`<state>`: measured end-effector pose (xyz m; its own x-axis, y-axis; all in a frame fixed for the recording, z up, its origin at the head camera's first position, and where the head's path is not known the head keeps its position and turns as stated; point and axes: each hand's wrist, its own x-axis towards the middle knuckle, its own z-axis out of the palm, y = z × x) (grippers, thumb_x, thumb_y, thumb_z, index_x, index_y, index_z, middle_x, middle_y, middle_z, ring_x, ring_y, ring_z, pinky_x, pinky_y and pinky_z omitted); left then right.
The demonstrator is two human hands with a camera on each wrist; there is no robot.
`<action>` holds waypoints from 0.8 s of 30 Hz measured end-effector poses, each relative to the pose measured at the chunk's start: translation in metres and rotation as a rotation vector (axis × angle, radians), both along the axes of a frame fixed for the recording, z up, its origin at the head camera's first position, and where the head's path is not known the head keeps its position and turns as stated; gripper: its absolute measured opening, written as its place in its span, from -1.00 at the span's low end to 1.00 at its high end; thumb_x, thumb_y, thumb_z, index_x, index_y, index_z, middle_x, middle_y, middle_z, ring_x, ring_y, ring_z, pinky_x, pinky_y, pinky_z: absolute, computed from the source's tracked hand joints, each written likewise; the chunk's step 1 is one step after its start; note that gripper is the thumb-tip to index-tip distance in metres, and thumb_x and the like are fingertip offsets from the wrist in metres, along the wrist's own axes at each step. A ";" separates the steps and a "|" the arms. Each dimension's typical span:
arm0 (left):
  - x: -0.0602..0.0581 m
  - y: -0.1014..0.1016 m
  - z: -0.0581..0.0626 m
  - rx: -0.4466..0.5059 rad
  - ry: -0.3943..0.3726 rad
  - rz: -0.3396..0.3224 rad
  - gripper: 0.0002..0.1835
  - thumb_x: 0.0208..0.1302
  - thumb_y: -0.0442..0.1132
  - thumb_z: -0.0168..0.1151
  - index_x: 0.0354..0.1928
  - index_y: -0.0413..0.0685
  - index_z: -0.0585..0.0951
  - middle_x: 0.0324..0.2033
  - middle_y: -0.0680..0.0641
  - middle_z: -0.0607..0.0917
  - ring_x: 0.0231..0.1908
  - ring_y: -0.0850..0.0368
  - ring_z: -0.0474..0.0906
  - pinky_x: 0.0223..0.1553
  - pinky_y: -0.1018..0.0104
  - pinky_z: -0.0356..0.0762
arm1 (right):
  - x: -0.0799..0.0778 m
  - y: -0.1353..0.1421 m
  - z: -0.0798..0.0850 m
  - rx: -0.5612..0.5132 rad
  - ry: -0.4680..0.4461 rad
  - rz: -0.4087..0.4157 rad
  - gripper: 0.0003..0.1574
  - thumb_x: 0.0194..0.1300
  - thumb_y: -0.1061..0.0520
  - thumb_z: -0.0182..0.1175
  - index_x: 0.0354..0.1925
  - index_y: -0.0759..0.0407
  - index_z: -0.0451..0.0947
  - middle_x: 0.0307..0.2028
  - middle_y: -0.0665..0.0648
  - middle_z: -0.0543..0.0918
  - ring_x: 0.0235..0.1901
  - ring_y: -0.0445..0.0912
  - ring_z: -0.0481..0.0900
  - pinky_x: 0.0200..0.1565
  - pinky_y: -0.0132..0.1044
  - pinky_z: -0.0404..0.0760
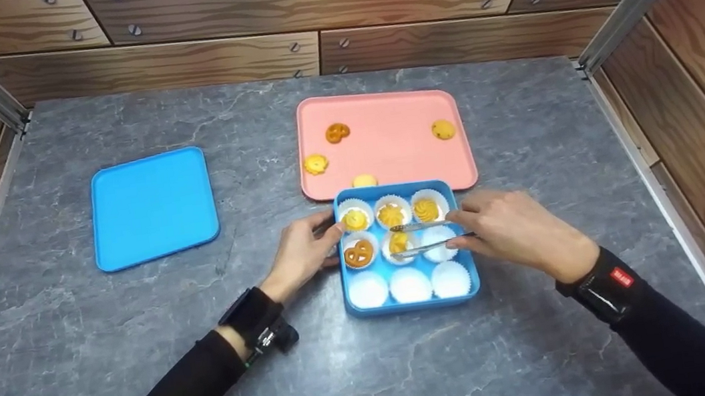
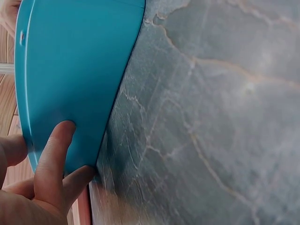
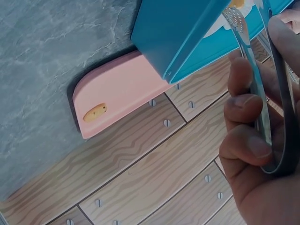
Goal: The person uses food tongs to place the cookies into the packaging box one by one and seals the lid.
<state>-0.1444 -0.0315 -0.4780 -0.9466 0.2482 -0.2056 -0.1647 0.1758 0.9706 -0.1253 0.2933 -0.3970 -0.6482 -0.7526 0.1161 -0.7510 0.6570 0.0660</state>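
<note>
Here we are at the blue box (image 1: 414, 307), just in front of the pink tray (image 1: 388, 133). Our left hand (image 1: 305, 247) is loosely spread, fingers nearly straight against the box's left wall, thumb at the rim. Our right hand (image 1: 510, 222) curls firmly round the metal tongs (image 1: 420, 225), their tips apart with a yellow cookie (image 1: 399, 242) between them, right at the middle paper cup (image 1: 387, 247)! Whether both tips touch it, we can't tell. Left of that cookie, we've a pretzel (image 1: 359, 253) sitting in its own cup.
</note>
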 end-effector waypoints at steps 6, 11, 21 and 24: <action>-0.001 0.000 -0.001 -0.025 0.034 -0.009 -0.50 0.49 -0.24 0.26 0.37 -0.32 0.51 0.21 -0.28 0.65 -0.04 -0.03 0.75 -0.28 0.26 0.86 | -0.001 -0.001 -0.006 -0.034 -0.020 0.029 -0.53 0.33 -0.15 0.43 -0.05 0.20 0.74 -0.41 0.02 0.57 -0.49 -0.18 0.44 -0.55 -0.39 0.49; -0.001 0.001 -0.001 -0.033 0.036 -0.007 -0.50 0.49 -0.24 0.26 0.37 -0.33 0.50 0.21 -0.28 0.65 -0.03 -0.03 0.75 -0.26 0.26 0.86 | -0.001 -0.001 -0.006 -0.029 -0.015 0.020 -0.48 0.26 -0.13 0.50 0.00 0.21 0.75 -0.42 0.04 0.57 -0.50 -0.18 0.40 -0.57 -0.41 0.45; -0.001 0.000 -0.002 0.008 0.002 -0.005 -0.49 0.49 -0.27 0.26 0.39 -0.33 0.48 0.23 -0.30 0.63 -0.06 -0.07 0.76 -0.25 0.22 0.86 | -0.002 -0.006 0.000 0.052 0.005 -0.018 -0.45 0.24 -0.20 0.50 -0.01 0.18 0.75 -0.40 0.05 0.63 -0.50 -0.16 0.44 -0.59 -0.41 0.46; -0.002 0.000 -0.002 0.001 0.006 -0.003 -0.49 0.49 -0.27 0.26 0.38 -0.33 0.49 0.22 -0.31 0.64 -0.08 -0.07 0.76 -0.26 0.22 0.86 | -0.002 -0.008 0.001 0.061 0.003 -0.027 -0.43 0.25 -0.21 0.49 0.01 0.17 0.75 -0.36 0.07 0.67 -0.49 -0.15 0.48 -0.58 -0.38 0.52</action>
